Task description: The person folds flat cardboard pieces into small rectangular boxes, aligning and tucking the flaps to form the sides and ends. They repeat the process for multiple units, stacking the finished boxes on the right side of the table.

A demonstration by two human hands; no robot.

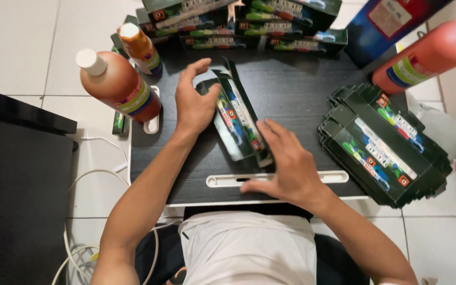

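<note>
A dark green printed carton (237, 119) lies partly opened in the middle of the small black table (291, 84). My left hand (193, 100) grips its far end, fingers spread over the top flap. My right hand (286, 163) presses on its near end, fingers over the lower edge. A stack of several flat, unfolded cartons (383, 145) of the same kind lies at the table's right edge, apart from both hands.
Folded cartons (249, 24) are piled along the table's far edge. Two orange-brown bottles (117, 84) (141, 47) stand at the left. A red-orange bottle (428, 55) lies at the upper right. White cables (88, 174) trail on the tiled floor at left.
</note>
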